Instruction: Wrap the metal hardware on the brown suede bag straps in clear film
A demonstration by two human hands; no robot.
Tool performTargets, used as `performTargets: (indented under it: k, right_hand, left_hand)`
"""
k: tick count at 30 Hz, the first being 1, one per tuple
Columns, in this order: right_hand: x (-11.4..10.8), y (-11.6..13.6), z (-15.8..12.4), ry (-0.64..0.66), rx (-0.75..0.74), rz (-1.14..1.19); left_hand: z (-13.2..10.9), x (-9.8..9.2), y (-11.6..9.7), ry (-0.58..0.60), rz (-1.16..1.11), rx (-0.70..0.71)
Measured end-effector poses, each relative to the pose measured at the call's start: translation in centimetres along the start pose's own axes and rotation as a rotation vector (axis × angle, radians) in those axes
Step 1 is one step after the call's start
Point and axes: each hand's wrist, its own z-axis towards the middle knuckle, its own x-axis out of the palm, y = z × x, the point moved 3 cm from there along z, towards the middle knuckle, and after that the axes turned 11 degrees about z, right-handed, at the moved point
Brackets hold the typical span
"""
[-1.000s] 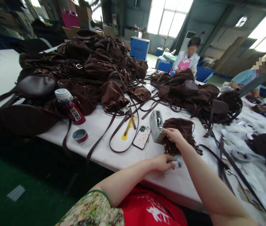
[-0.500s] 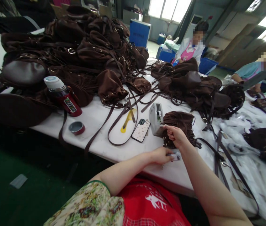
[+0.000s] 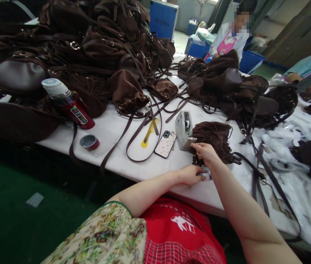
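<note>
A grey tape dispenser [image 3: 181, 134] stands on the white table with its open side toward me. My right hand [image 3: 205, 153] is closed in a pinch at the dispenser's front end, on what looks like the end of the tape, which is hardly visible. Just nearer to me, my left hand [image 3: 191, 175] is closed on a small whitish plastic piece [image 3: 207, 174] low over the table edge. Beyond my right hand lies a dark brown fringed bag [image 3: 213, 135], partly covered by that hand and forearm.
Left of the dispenser lie a phone [image 3: 165, 144], a yellow comb [image 3: 148, 135] and a cup lid [image 3: 89, 142]. A red thermos [image 3: 74, 108] leans by a large pile of brown bags [image 3: 89, 55]. Straps and white plastic wrapping [image 3: 276, 154] spread rightward. A co-worker [image 3: 228, 38] works opposite.
The view has tilted down slightly. My right hand remains pinched at the dispenser's front, and my left hand stays close below it with the whitish piece.
</note>
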Motion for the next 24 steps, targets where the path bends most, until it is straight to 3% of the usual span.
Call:
performTargets:
  k: [4,9,15,19,24]
  right_hand:
    - [-1.1,1.6,-1.9,-0.065,-0.074,-0.050]
    - [-5.1,3.8,-8.0,-0.097,-0.316,-0.019]
    - [-7.4,-1.4,-12.0,-0.123,-0.134,-0.049]
    - [-7.3,-4.6,-12.3,-0.127,-0.054,-0.034]
    - [-7.0,-6.0,-11.8,-0.122,0.007,-0.019]
  left_hand:
    - [0.1,-0.1,-0.1,-0.016,-0.032,-0.014]
    - [0.3,-0.2,-0.2,-0.048,-0.121,-0.053]
    - [0.9,0.1,0.0,-0.063,-0.178,-0.059]
    - [0.9,0.3,0.0,-0.089,-0.208,-0.044]
    - [0.8,0.2,-0.1,-0.096,-0.181,-0.057]
